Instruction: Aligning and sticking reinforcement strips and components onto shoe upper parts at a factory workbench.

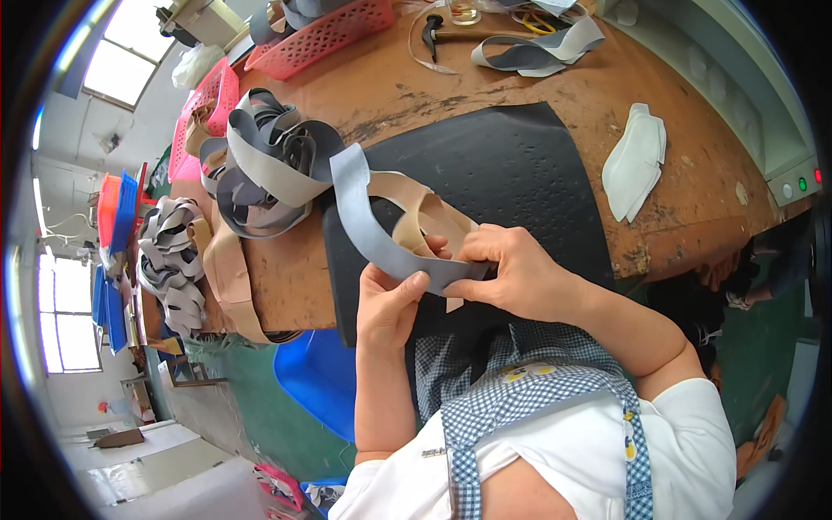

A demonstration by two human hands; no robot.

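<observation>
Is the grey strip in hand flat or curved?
Curved: the grey strip arcs from its free end down to the left hand and right hand. Whether it joins the beige band, I cannot tell.

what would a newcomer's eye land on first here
Probably the curved grey-blue strip in the middle, held between the left hand and the right hand over the near part of a black mat. Next would come the tangled heap of grey strips left of the mat, and the bright pink basket at the table's far side.
</observation>
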